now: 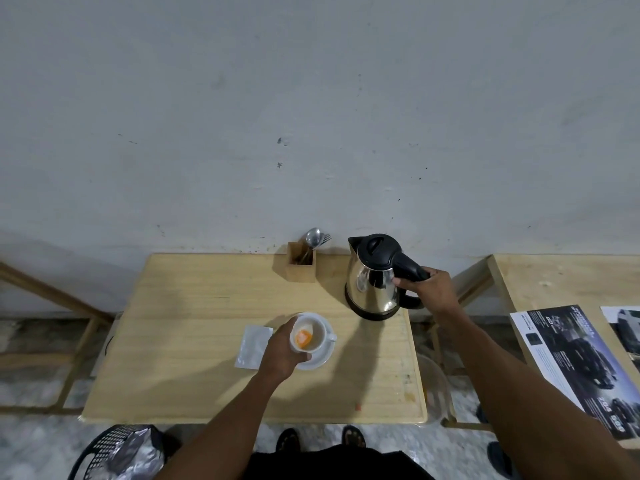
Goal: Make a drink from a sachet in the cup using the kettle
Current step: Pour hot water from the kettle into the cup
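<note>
Kettle (374, 282) handle gripped by right hand (424, 289); left hand (282, 351) wraps cup (310, 332) on saucer (320, 358), beside sachet (252, 346).

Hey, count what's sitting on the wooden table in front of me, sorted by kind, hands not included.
Kettle: 1
Cup: 1
Saucer: 1
Sachet: 1
Cutlery holder: 1
Total: 5

The left hand (282, 348) hides the cup's (309, 336) near wall, the printed sheet (575, 368) runs off the right edge, and its small text is perhaps unreadable.
</note>
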